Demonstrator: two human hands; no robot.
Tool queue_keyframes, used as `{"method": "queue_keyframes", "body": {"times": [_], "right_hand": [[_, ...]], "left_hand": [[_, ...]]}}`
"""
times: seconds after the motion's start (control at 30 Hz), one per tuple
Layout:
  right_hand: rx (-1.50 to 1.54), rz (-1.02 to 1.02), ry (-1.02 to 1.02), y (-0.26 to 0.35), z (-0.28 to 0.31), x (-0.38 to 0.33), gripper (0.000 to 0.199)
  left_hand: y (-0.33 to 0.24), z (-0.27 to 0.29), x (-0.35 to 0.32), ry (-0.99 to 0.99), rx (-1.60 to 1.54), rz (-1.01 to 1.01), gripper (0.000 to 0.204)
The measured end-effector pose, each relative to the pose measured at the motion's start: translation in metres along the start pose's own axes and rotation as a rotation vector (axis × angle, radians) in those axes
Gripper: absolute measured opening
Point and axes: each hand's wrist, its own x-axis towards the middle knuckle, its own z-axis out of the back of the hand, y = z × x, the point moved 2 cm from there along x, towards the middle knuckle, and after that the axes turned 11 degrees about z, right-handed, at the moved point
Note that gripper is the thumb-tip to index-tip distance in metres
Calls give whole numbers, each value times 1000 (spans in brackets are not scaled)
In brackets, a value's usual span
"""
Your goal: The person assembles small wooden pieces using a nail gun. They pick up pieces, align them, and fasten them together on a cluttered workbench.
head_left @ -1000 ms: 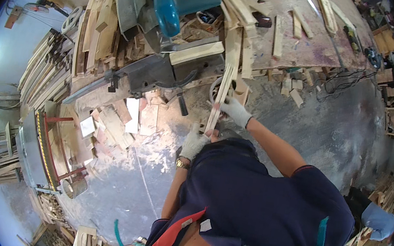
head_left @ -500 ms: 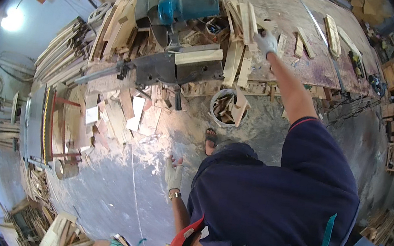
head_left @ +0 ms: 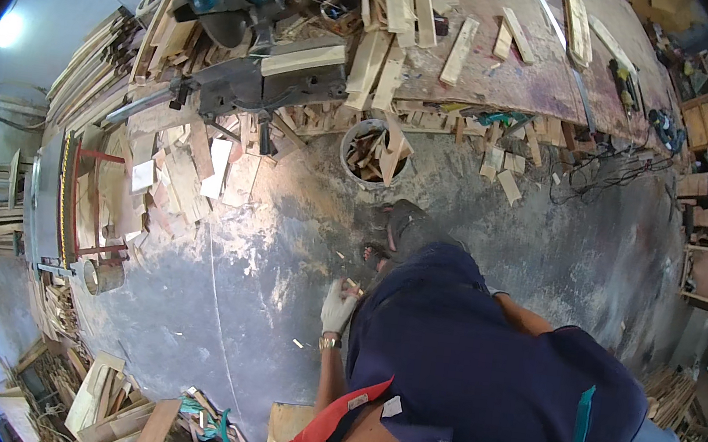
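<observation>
A small pale sliver (head_left: 297, 343) shows against the grey floor (head_left: 160, 286), left and near of the gloved left hand (head_left: 337, 306), its fingers half curled, hold unclear; the dark shirt (head_left: 478, 360) mostly hides the right hand (head_left: 495, 292), so I cannot tell its state

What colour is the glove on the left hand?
The glove is whitish, seen in the head view.
</observation>
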Motion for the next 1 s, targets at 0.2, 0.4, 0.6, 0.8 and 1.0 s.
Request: {"method": "queue_keyframes", "body": {"times": [0.2,0.4,0.6,0.8,1.0], "right_hand": [[1190,-265,-441,-50,38,3,34],[960,141,-677,-19,152,3,41],[1114,110,-710,-104,146,-13,37],[1023,-258,-651,-250,85,-40,30],[779,-91,-943,-250,191,-55,30]], "left_hand": [[-120,-21,40,-76,246,-357,49],[-217,-98,104,28,22,-459,49],[-391,-192,65,95,156,-576,46],[-463,-264,54,147,233,-638,45],[-451,-259,126,54,66,-530,42]]}}
